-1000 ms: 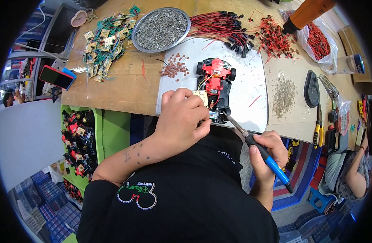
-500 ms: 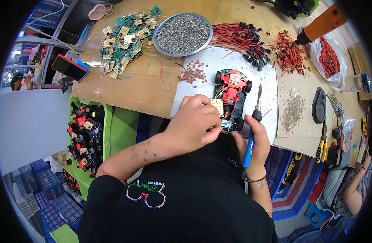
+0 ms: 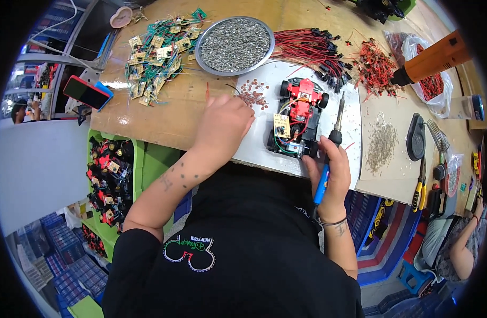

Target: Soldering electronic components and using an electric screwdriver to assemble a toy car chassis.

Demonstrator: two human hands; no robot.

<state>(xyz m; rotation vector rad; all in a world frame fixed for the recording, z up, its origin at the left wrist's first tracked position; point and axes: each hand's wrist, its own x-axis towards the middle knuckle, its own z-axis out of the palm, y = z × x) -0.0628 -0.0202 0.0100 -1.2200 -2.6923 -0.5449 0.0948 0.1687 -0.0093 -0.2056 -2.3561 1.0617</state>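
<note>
My right hand (image 3: 335, 177) grips a blue-handled soldering iron (image 3: 322, 184), its tip pointing away from me. The thumb lies close against the near end of a red and black toy car chassis (image 3: 303, 108). A small tan circuit board (image 3: 281, 126) with wires sits on the chassis's left side. My left hand (image 3: 225, 124) is over the table left of the car, back up and fingers bent, fingertips hidden. Just beyond its fingers shows a short red wire (image 3: 207, 91); whether they hold it is unclear. Small brown disc components (image 3: 252, 93) lie in a heap beside this hand.
A round metal tray (image 3: 271, 49) of small metal parts stands behind, between wired circuit boards (image 3: 157, 53) and red-black leads (image 3: 312, 50). An orange tool (image 3: 434, 59) juts in at right, near an iron stand (image 3: 416, 138) and pliers (image 3: 419, 193). A green bin (image 3: 97, 175) holds chassis.
My left hand has left the car's circuit board and moved left, to the red wire. The board now shows in full. My right hand stays by the car with the iron.
</note>
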